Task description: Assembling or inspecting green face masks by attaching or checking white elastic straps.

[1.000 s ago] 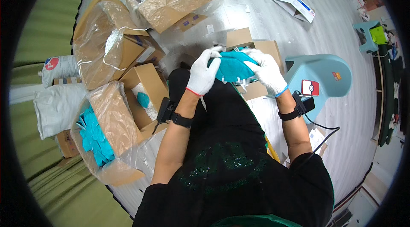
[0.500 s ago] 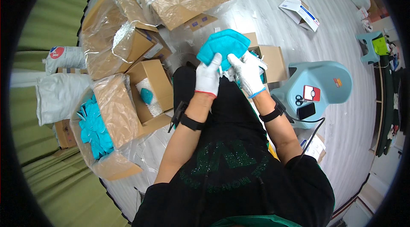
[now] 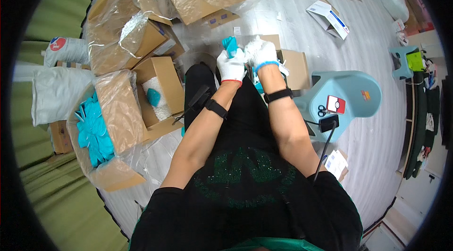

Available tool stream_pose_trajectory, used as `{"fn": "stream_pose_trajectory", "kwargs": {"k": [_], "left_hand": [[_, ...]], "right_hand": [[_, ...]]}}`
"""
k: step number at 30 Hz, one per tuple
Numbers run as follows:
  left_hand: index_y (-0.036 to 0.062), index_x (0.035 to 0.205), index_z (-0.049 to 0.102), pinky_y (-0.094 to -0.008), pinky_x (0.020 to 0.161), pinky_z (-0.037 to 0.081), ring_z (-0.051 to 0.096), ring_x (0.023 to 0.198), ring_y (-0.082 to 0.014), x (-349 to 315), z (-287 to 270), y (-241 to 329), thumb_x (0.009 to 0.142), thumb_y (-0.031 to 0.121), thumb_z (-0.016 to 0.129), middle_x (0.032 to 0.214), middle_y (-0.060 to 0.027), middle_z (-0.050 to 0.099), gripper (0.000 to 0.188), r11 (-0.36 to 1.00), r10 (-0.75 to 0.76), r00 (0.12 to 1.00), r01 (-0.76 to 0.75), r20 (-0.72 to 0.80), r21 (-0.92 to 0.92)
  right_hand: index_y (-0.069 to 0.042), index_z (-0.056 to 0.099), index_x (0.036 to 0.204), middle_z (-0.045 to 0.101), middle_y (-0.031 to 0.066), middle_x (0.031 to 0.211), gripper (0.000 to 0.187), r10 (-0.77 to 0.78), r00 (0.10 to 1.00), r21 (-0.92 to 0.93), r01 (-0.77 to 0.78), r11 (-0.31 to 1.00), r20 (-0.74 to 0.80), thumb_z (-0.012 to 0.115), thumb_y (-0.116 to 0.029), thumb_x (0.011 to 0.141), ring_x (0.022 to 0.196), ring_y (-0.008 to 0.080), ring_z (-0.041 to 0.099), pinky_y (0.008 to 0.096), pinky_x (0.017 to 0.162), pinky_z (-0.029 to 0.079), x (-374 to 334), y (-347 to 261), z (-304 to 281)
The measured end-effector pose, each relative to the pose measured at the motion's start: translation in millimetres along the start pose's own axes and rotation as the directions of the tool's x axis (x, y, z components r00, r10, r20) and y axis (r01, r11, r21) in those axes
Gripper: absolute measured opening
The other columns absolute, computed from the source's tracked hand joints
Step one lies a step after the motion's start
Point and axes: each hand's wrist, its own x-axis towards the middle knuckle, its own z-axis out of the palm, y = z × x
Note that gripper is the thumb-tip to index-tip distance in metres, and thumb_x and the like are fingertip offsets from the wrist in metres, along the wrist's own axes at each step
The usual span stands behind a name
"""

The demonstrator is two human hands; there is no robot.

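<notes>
The person's gloved left hand [image 3: 231, 68] is closed on a teal mask [image 3: 230, 45], which pokes up above its fingers, in front of the knees. Just beside it, the gloved right hand [image 3: 261, 52] has its fingers curled in, and what they grip, if anything, cannot be told. An open cardboard box [image 3: 296, 68] sits just beside the right hand, near a pale blue plastic seat [image 3: 361, 81].

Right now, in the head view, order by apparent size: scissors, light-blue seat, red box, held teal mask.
1. Light-blue seat
2. Held teal mask and red box: too alike to rank
3. Scissors
</notes>
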Motion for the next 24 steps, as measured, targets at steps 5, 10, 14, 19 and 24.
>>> {"fn": "stream_pose_trajectory", "kwargs": {"k": [5, 10, 14, 19, 24], "left_hand": [[0.0084, 0.099, 0.060, -0.0264, 0.065, 0.048, 0.059, 0.076, -0.0110, -68.1, -8.7, 41.8, 0.087, 0.007, 0.058, 0.089, -0.0005, 0.060, 0.013, 0.999, -0.007, 0.975, 0.014, 0.223, -0.032], [0.0085, 0.090, 0.060, -0.0229, 0.045, 0.038, 0.048, 0.055, -0.0096, -48.9, -54.2, 70.2, 0.093, 0.052, 0.049, 0.072, -0.0007, 0.055, 0.045, 0.220, -0.130, 0.479, 0.867, 0.868, -0.446], [0.0087, 0.076, 0.049, -0.0201, 0.037, 0.025, 0.033, 0.045, -0.0062, -45.8, -30.0, 58.4, 0.093, 0.053, 0.047, 0.059, 0.0038, 0.034, 0.047, -0.049, -0.194, 0.259, 0.961, 0.946, -0.273], [-0.0018, 0.117, 0.052, -0.0385, 0.074, 0.050, 0.061, 0.088, -0.0278, -32.2, -68.7, 45.6, 0.088, 0.067, 0.036, 0.106, -0.0135, 0.061, 0.076, 0.626, -0.568, 0.699, 0.710, 0.435, -0.324], [0.0029, 0.118, 0.054, -0.0324, 0.087, 0.047, 0.060, 0.100, -0.0178, -17.5, -74.2, 49.1, 0.094, 0.024, 0.057, 0.114, -0.0086, 0.061, 0.032, 0.950, -0.298, 0.950, 0.305, 0.097, -0.068]], "right_hand": [[-0.011, 0.059, 0.083, 0.036, -0.0061, 0.050, 0.023, -0.340, 0.914, -0.016, 0.345, 0.938, -0.223, 0.050, -0.030, 0.092, 0.039, 0.0144, 0.035, 0.0278, 0.038, 0.032, 29.0, -107.9, -44.4], [-0.006, 0.058, 0.109, 0.051, -0.0020, 0.070, 0.033, -0.033, 0.995, -0.598, -0.031, 0.801, -0.096, 0.055, -0.034, 0.091, 0.050, 0.0042, 0.036, 0.0238, 0.044, 0.039, -87.9, -96.8, 88.1], [0.001, 0.053, 0.123, 0.064, 0.0100, 0.105, 0.046, 0.193, 0.921, -0.450, -0.021, 0.893, 0.339, 0.062, -0.030, 0.089, 0.071, 0.0087, 0.056, 0.0240, 0.064, 0.049, -110.2, -42.0, 42.3], [0.001, 0.063, 0.096, 0.061, -0.0002, 0.080, 0.024, 0.041, 0.985, -0.636, 0.076, 0.768, 0.167, 0.069, -0.019, 0.084, 0.070, 0.0049, 0.053, 0.0205, 0.059, 0.042, -99.4, -44.2, 35.9], [-0.001, 0.064, 0.092, 0.060, -0.0023, 0.075, 0.024, 0.013, 0.972, -0.869, 0.204, 0.452, 0.235, 0.070, -0.023, 0.084, 0.056, 0.0034, 0.045, 0.0201, 0.047, 0.036, -111.2, -36.2, 67.4]]}}
